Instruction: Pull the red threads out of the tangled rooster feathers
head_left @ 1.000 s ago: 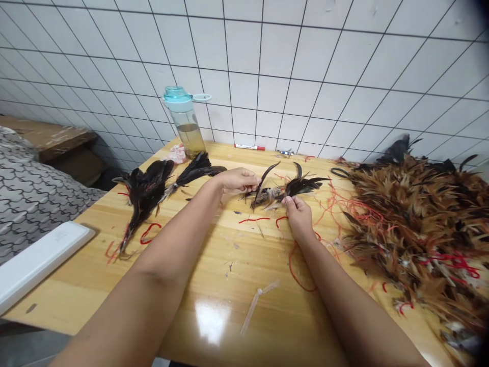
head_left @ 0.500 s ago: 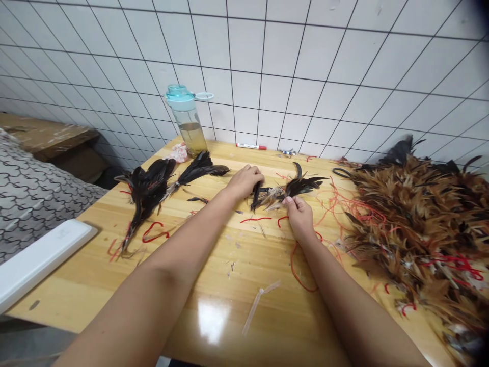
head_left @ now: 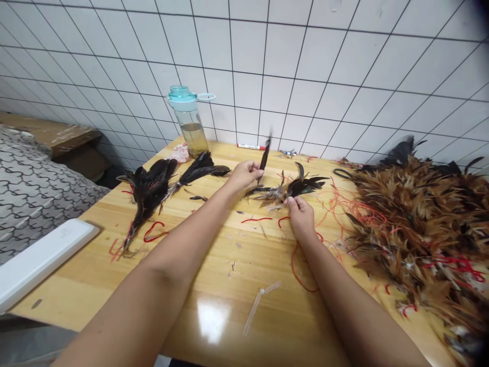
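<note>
My left hand pinches a single dark feather, which stands nearly upright above the table, its tip blurred. To its right, my right hand is closed on the quill end of a bunch of dark feathers that fans out toward the right. Between the hands a few loose feathers, dark with pale fluffy bases, lie on the wood. Left of my left hand rest a tied bundle of black feathers and a larger black feather bundle.
A big pile of brown feathers covers the table's right side, with tangled red string beside it. Along the wall stand a water bottle and a red-and-white marker. A white oblong device lies at the left edge.
My left hand has lifted a dark feather from the loose ones on the table and turned it upright. My right hand has hardly moved and keeps hold of its bunch.
</note>
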Available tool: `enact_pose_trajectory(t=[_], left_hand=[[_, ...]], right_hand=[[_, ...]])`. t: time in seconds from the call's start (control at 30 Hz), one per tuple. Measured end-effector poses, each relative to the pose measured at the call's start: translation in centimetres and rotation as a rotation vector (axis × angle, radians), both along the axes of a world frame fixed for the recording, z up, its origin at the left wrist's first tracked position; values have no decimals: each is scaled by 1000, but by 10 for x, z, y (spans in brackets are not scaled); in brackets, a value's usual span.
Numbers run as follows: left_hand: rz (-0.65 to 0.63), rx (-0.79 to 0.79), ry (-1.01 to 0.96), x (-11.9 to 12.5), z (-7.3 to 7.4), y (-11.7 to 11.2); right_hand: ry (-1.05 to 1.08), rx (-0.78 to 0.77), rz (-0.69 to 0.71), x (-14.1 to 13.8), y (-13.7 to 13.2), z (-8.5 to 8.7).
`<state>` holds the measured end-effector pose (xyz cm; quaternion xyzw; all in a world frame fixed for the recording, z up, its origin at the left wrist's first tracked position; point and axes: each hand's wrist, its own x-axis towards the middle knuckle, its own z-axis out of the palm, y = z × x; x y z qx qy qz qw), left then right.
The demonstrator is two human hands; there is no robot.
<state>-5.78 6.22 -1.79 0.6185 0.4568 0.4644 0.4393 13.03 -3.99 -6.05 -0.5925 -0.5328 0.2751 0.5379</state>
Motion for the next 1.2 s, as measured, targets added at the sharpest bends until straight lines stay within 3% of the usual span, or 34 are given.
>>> enact_pose_trajectory(t=[0.1,0.2,0.27,0.43,0.5,0.57,0.7,0.73,0.83,0.97,1.07,1.2], left_hand=[[-188,-173,-170,17,7,-15],[-320,-234,-159,29,10,-26],[-427,-253,-82,30,14,-31],[-861,-353,292,7,32,-33],[-919,-305,382,-5,39,-29],[-807,-155,426,-11,41,-23],[-347,334,559,-2,27,-17],[-301,451,626,4,20,-17],[-347,682,835,22,0,-23],[-318,764,967,31,-12,-29],[-236,726,871,26,-9,-23],[-127,552,660,14,1,-12]], right_hand=[[18,7,-2,0,1,0],[26,11,-3,1,1,0],[31,14,-8,1,1,0],[54,41,-43,2,3,-3],[66,41,-42,2,3,-3],[76,44,-37,2,3,-3],[87,49,-32,1,1,-1],[87,50,-30,1,1,0],[85,55,-23,0,1,1],[81,40,-26,0,0,2],[71,22,-43,0,0,2],[66,15,-56,0,1,1]])
